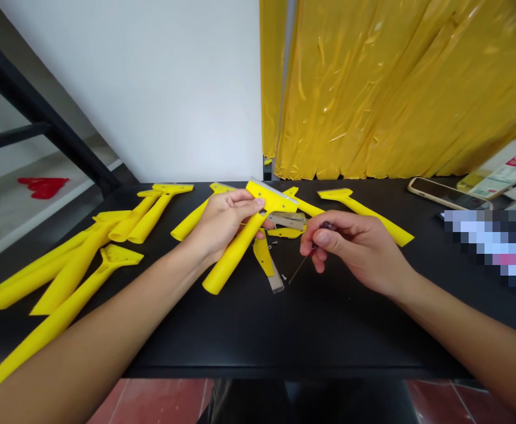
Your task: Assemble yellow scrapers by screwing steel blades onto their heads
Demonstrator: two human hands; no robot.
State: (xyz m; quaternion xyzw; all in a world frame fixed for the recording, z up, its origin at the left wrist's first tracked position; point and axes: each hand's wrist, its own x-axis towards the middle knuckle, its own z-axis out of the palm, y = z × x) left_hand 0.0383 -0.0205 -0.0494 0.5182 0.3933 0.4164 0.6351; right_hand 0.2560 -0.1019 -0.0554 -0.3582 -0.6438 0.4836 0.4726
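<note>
white wall [152, 88] | yellow plastic curtain [394, 88] | red tile floor [152, 403] | black table [306, 335]

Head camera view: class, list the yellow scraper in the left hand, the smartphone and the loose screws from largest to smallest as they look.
1. Yellow scraper, helped by its nearness to the camera
2. Smartphone
3. Loose screws

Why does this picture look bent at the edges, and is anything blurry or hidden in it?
In the head view, the wide lens bows the black table's front edge and stretches the left forearm; glare streaks the yellow plastic sheeting; a pixelated patch hides something at right; the scraper in the left hand looks sharp.
</note>
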